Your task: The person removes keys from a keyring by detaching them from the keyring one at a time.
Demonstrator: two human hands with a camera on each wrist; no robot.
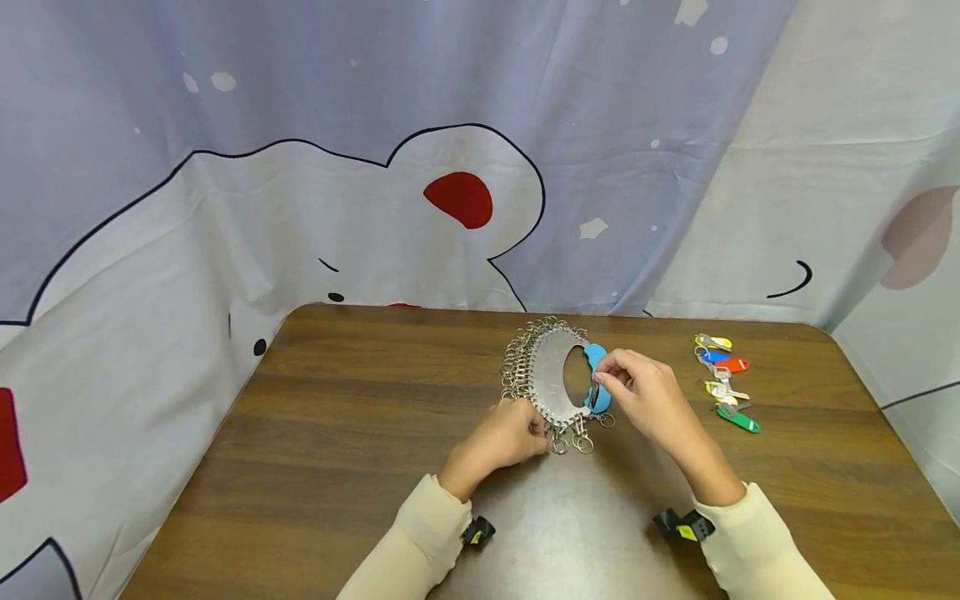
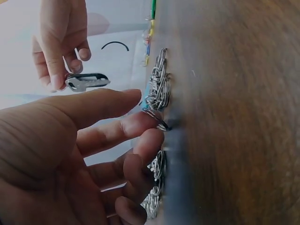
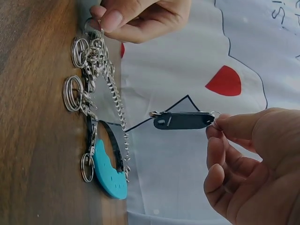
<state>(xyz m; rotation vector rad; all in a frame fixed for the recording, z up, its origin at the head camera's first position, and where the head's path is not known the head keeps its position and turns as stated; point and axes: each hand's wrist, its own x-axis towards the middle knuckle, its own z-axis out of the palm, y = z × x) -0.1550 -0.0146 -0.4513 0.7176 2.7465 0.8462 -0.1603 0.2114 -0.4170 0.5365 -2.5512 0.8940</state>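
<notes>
A large silver key ring holder [image 1: 549, 377] lies on the table, a crescent plate with a blue grip [image 1: 597, 356] and clips carrying split rings around its edge. My left hand [image 1: 510, 433] is at its near edge, pinching one of the split rings [image 2: 155, 118] between thumb and index finger. To the right, my right hand [image 1: 648, 396] is raised beside the blue grip. Its thumb and index finger pinch the small ring of a black key tag [image 3: 183, 121]. A silver key [image 2: 80, 84] hangs with that tag, held clear of the holder.
Several keys with coloured tags lie in a column on the right of the wooden table [image 1: 337, 467]: yellow [image 1: 722, 343], blue [image 1: 714, 357], red [image 1: 735, 365] and green [image 1: 738, 419] among them. A patterned curtain [image 1: 315, 225] hangs behind the table's far edge.
</notes>
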